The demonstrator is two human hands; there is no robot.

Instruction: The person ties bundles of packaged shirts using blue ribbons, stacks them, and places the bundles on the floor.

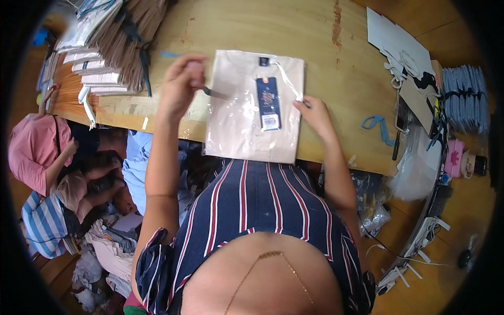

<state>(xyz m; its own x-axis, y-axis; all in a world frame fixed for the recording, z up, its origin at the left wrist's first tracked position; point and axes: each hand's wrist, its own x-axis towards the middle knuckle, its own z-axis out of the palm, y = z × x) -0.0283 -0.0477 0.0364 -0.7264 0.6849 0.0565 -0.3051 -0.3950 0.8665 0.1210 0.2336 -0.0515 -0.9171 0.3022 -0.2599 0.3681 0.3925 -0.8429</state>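
Observation:
A folded pale shirt in a clear plastic bag (236,123) lies flat at the table's near edge, close against my body. Its dark blue hang tag (269,105) shows through the plastic, with a white cord above it. My right hand (314,114) pinches the bag's right edge between thumb and fingers. My left hand (184,81) is raised by the bag's left edge, fingers curled closed. From it a slim dark thing (214,94) reaches over the bag; its kind is blurred. A blue strip shows just beyond the left hand's knuckles.
Stacks of bagged folded garments (113,58) stand at the far left beside a white hanger-like piece (86,105). A blue strip (379,128) lies on the table's right. Beyond are tied blue bundles (464,100) and a pink container (454,157). A person in pink (37,152) sits left.

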